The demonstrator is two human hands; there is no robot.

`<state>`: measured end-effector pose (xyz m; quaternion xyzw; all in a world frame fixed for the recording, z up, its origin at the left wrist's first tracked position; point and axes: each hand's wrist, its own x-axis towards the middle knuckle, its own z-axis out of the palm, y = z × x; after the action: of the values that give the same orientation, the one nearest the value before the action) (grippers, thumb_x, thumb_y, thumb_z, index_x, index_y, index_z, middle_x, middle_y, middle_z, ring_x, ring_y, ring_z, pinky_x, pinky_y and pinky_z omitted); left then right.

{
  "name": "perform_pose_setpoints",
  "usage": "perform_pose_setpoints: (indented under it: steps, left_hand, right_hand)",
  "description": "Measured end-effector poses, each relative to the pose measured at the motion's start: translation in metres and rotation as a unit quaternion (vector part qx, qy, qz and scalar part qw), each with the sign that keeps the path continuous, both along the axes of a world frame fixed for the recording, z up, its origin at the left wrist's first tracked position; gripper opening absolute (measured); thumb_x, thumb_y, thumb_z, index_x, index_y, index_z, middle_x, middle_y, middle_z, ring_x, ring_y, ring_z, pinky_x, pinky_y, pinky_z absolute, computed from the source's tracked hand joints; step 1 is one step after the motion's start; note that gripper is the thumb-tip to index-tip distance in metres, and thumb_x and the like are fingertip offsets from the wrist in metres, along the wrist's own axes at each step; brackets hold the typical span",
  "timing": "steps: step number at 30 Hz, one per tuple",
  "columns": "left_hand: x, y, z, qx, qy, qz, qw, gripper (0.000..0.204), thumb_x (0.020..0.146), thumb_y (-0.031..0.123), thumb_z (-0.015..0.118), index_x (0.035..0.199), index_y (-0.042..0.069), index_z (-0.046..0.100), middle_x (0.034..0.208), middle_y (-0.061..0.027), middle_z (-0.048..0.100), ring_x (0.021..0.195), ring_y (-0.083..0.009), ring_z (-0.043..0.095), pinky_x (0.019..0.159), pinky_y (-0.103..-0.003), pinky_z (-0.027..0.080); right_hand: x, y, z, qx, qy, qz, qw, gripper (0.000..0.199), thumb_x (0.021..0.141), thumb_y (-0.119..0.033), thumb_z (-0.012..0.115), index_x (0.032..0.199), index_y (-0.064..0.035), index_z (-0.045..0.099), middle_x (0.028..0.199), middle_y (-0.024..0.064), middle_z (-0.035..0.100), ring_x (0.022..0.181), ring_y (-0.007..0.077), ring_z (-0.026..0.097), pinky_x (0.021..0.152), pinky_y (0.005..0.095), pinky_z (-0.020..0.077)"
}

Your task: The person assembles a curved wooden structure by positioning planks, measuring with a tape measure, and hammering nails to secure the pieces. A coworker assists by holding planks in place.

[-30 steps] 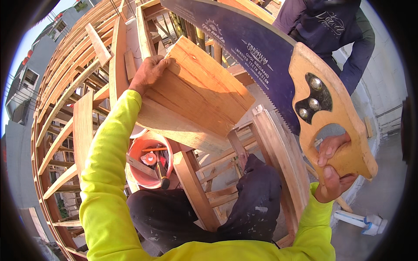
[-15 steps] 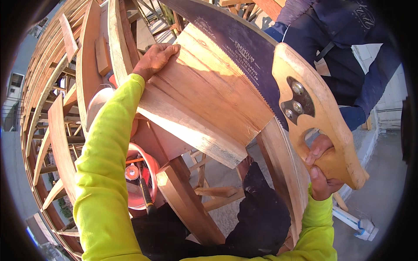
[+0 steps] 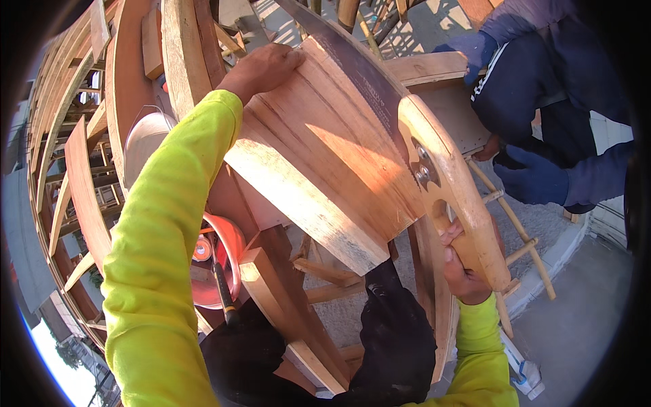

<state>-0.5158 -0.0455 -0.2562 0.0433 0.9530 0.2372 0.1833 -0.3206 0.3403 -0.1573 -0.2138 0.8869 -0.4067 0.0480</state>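
My right hand (image 3: 468, 268) is closed around the wooden handle (image 3: 468, 197) of a handsaw. Its dark toothed blade (image 3: 352, 64) points away from me along the right edge of a wide wooden board (image 3: 325, 136). A thick, pale squared timber (image 3: 305, 203) runs along the board's near left side. My left hand (image 3: 268, 71) grips the board at its far left corner, fingers curled at the edge. Whether the teeth are in the wood cannot be made out at this angle.
Curved timber ribs (image 3: 81, 190) of a large wooden frame rise on the left. A pink bucket (image 3: 234, 254) holding tools stands below my left forearm. At the right, another person in dark clothes (image 3: 542, 88) crouches near a bamboo ladder-like piece (image 3: 522, 247).
The saw handle has shifted left and turned, so the blade now shows narrower. My left hand stays on the board. The other person's gloved hand now shows lower down.
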Motion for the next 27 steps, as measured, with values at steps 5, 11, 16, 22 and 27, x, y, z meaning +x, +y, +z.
perform_pose_setpoints:
  steps: [5, 11, 16, 22, 27]
  left_hand:
    - [0.010, 0.024, -0.029, -0.072, -0.039, 0.224, 0.971, 0.047, 0.099, 0.039, 0.046, 0.123, 0.006, 0.070, 0.133, -0.0207, 0.064, 0.129, -0.0388, 0.058, 0.106, -0.049, 0.046]
    - [0.035, 0.043, -0.099, -0.127, 0.130, 0.327, 0.927, 0.031, 0.095, 0.027, 0.053, 0.104, 0.008, 0.076, 0.107, -0.0176, 0.073, 0.099, -0.0394, 0.066, 0.099, -0.046, 0.047]
    - [0.035, 0.071, -0.081, -0.098, 0.239, 0.394, 0.882, 0.024, 0.093, 0.023, 0.057, 0.086, 0.008, 0.073, 0.088, -0.0136, 0.072, 0.085, -0.0375, 0.064, 0.085, -0.048, 0.043]
    - [0.032, 0.077, -0.072, -0.093, 0.241, 0.423, 0.868, 0.026, 0.094, 0.025, 0.054, 0.087, 0.008, 0.072, 0.090, -0.0137, 0.071, 0.089, -0.0357, 0.064, 0.087, -0.052, 0.040]
    - [0.032, 0.083, -0.059, -0.112, 0.173, 0.429, 0.879, 0.029, 0.095, 0.029, 0.053, 0.087, 0.009, 0.072, 0.095, -0.0123, 0.071, 0.093, -0.0345, 0.063, 0.091, -0.055, 0.037]
  right_hand:
    - [-0.018, -0.026, 0.004, -0.116, -0.076, -0.049, 0.989, 0.028, 0.081, 0.003, 0.066, 0.108, -0.0006, 0.059, 0.082, 0.0094, 0.063, 0.077, 0.0212, 0.064, 0.070, 0.0324, 0.0510]
    - [-0.031, -0.027, 0.023, -0.083, -0.067, 0.010, 0.994, 0.024, 0.082, 0.001, 0.070, 0.104, 0.0018, 0.060, 0.081, 0.0127, 0.065, 0.066, 0.0243, 0.066, 0.061, 0.0330, 0.0523]
    - [-0.043, -0.023, 0.035, -0.098, -0.086, 0.011, 0.991, 0.024, 0.081, -0.001, 0.072, 0.102, 0.0011, 0.060, 0.081, 0.0127, 0.067, 0.066, 0.0238, 0.068, 0.059, 0.0335, 0.0532]
    - [-0.062, -0.020, 0.049, -0.098, -0.139, 0.041, 0.985, 0.023, 0.082, -0.004, 0.071, 0.102, 0.0001, 0.062, 0.078, 0.0114, 0.066, 0.062, 0.0233, 0.067, 0.057, 0.0324, 0.0522]
    - [-0.070, -0.018, 0.057, -0.100, -0.155, 0.041, 0.982, 0.023, 0.080, -0.004, 0.071, 0.101, -0.0004, 0.062, 0.075, 0.0120, 0.065, 0.059, 0.0259, 0.065, 0.055, 0.0336, 0.0514]
